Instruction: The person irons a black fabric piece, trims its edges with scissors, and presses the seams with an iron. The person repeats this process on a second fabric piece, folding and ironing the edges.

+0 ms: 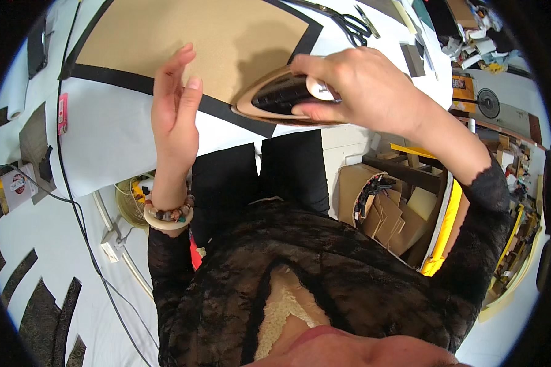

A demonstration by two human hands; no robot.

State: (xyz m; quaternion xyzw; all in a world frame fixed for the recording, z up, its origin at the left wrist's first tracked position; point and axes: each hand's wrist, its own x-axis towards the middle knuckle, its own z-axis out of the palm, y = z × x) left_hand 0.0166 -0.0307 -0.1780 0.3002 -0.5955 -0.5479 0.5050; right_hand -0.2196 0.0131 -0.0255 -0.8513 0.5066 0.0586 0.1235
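A tan sheet with a black border lies on the white table in front of me. My right hand grips a small iron with a black body, a rose-gold base and a white knob, resting over the sheet's lower right border. My left hand is raised beside the iron at the sheet's lower left, fingers extended and holding nothing. A bead bracelet and a pale bangle circle that wrist.
Black scissors lie beyond the sheet. A cord runs down the left, near dark cut strips. A power strip sits below. Cardboard pieces stand low at my right, and a small fan is farther right.
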